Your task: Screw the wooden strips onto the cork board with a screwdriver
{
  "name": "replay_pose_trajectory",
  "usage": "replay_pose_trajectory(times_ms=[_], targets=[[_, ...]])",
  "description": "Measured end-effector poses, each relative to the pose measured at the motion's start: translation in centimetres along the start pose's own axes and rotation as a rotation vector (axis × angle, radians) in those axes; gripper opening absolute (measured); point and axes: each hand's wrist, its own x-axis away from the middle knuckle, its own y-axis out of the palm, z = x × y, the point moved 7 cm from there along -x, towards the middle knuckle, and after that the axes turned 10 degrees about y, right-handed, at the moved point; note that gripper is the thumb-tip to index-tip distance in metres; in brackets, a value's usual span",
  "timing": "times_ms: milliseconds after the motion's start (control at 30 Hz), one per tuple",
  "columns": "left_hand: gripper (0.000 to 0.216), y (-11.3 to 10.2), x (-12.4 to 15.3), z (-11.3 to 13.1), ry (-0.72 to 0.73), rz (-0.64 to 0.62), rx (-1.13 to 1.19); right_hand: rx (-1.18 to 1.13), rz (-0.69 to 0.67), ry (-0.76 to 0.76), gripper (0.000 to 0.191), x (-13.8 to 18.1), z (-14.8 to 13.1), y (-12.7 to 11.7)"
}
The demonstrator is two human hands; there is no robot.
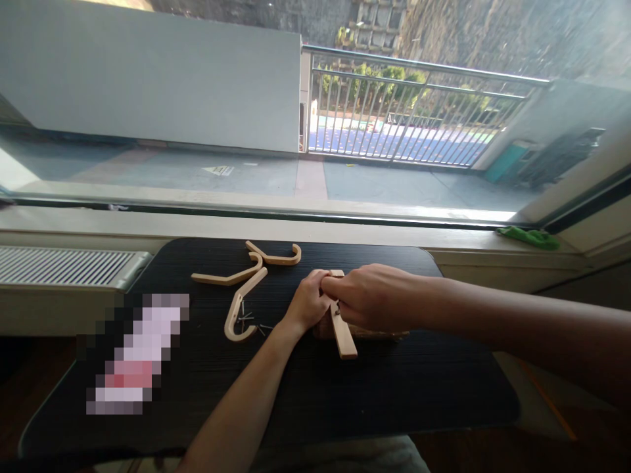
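A pale wooden strip [346, 341] lies across a brown block [387, 335] on the worktop [419, 407], its far end gripped by the closed left hand [309, 301], the right hand [377, 297] curled tight over it, any hold hidden, with wooden hooks [231, 320] and screws [243, 319] leftward.
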Motion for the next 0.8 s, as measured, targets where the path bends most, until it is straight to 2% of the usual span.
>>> replay_pose_trajectory(times_ms=[433,633,800], targets=[[0.024,-0.33,0.09,0.55,0.007,0.022,-0.003,0.05,0.017,0.033,0.024,-0.08,-0.32,0.06],[0.022,-0.08,-0.05,0.5,0.033,-0.013,0.009,0.013,-0.038,0.112,0.021,-0.25,0.07,-0.03],[0.021,-0.11,-0.13,0.71,0.022,-0.016,0.014,-0.005,-0.013,0.147,0.023,-0.4,0.44,0.23]])
